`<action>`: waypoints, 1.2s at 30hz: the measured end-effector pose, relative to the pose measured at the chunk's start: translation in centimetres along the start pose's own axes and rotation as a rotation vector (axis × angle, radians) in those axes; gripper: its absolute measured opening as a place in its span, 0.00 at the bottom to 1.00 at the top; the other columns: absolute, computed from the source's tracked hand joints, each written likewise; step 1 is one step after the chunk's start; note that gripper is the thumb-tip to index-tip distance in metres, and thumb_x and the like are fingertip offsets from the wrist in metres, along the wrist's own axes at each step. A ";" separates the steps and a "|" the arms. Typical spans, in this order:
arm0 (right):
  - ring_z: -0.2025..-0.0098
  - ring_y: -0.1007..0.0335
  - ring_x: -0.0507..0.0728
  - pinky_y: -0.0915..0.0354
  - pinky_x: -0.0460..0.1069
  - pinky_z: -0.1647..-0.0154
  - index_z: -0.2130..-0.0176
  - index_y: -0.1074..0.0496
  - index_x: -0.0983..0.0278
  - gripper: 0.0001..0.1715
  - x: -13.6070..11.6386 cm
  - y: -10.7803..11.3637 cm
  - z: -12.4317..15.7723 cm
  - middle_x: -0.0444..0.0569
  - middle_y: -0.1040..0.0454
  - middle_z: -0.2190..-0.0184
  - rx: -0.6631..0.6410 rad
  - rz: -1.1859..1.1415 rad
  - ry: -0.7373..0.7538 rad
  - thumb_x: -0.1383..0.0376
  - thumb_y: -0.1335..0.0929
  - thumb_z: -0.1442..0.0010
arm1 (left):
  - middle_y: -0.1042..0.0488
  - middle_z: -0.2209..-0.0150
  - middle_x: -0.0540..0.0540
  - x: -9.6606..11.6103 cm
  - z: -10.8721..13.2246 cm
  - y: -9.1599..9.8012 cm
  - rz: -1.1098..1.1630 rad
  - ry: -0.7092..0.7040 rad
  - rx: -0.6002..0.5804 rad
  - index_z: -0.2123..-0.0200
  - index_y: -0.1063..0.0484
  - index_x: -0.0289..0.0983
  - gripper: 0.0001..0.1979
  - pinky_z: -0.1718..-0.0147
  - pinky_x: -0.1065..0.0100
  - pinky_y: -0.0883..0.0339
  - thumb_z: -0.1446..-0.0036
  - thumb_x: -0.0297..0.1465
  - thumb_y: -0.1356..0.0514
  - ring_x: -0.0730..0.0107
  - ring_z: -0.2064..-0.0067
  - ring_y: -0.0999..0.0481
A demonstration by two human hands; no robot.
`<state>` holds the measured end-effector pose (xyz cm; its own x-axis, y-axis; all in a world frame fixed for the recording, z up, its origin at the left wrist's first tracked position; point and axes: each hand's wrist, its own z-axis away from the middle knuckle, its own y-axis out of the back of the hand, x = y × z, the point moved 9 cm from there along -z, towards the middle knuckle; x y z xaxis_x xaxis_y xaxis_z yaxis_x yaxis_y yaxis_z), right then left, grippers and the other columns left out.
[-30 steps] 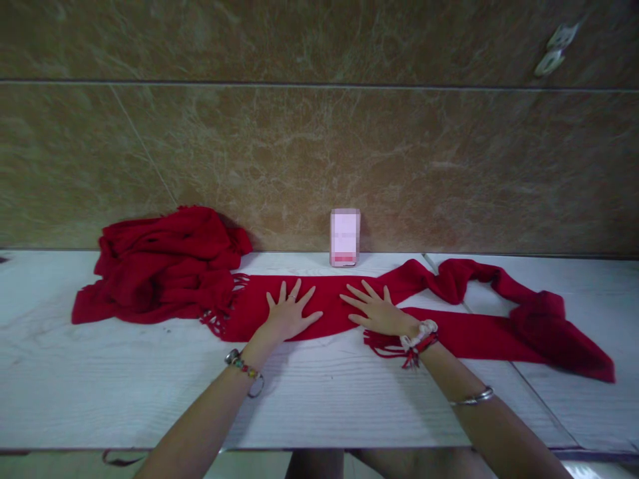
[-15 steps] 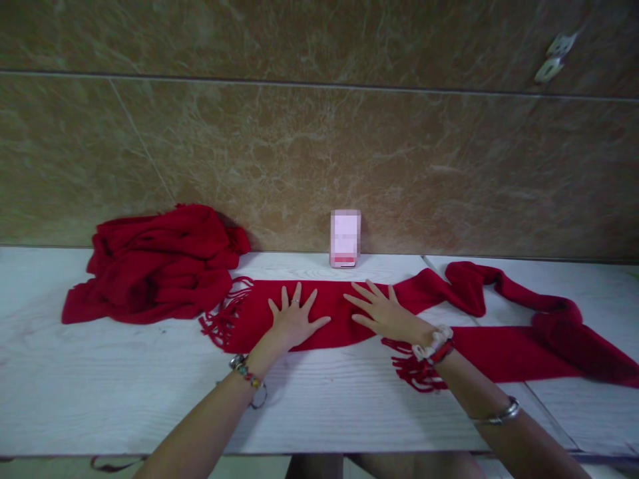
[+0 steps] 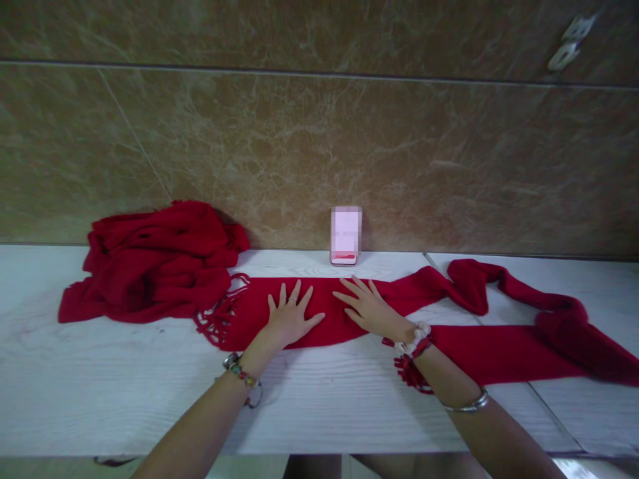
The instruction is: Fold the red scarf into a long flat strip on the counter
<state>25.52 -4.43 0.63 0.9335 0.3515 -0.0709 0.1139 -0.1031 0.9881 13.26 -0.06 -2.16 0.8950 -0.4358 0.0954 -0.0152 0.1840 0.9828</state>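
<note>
White wood-grain worktop (image 3: 150,406): red fringed scarf (image 3: 419,289) runs lengthwise, right of crumpled red cloth (image 3: 154,266). Left hand (image 3: 289,324), right hand (image 3: 372,313) palm-down on scarf, both splayed wide, gripping nothing. Phone (image 3: 346,229) behind scarf; screen pixelated, illegible.

you have bare table (image 3: 329,399) between your forearms (image 3: 200,419), this side of the flat red scarf (image 3: 325,298); phone (image 3: 346,233) and tiled wall (image 3: 299,146) block you beyond, bunched cloth (image 3: 154,266) leftward.
</note>
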 end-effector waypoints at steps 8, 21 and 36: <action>0.59 0.37 0.58 0.38 0.51 0.58 0.62 0.31 0.68 0.12 -2.3 0.8 -0.1 0.53 0.31 0.63 0.032 0.125 -0.043 0.70 0.41 0.42 | 0.59 0.37 0.43 0.9 -0.4 1.0 0.002 -0.134 0.125 0.40 0.53 0.40 0.27 0.44 0.46 0.59 0.41 0.42 0.58 0.54 0.38 0.61; 0.42 0.55 0.67 0.45 0.66 0.53 0.41 0.49 0.58 0.36 0.2 -0.7 1.6 0.57 0.49 0.41 -0.238 -0.073 -0.204 0.51 0.38 0.46 | 0.60 0.37 0.46 -0.1 -1.7 -0.1 0.007 -0.184 -0.005 0.40 0.56 0.44 0.41 0.44 0.47 0.63 0.53 0.58 0.57 0.50 0.38 0.64; 0.42 0.53 0.66 0.50 0.63 0.47 0.43 0.43 0.62 0.36 -1.0 1.2 1.1 0.58 0.47 0.42 -0.044 0.056 -0.136 0.48 0.39 0.46 | 0.64 0.37 0.45 0.6 -1.0 0.5 0.012 -0.237 0.061 0.39 0.57 0.44 0.38 0.46 0.42 0.66 0.50 0.57 0.59 0.51 0.37 0.67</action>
<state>25.05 -5.94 1.76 0.9757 0.2169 -0.0304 0.0482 -0.0775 0.9958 14.26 0.62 -1.77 0.7648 -0.6300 0.1347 -0.0588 0.1399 0.9884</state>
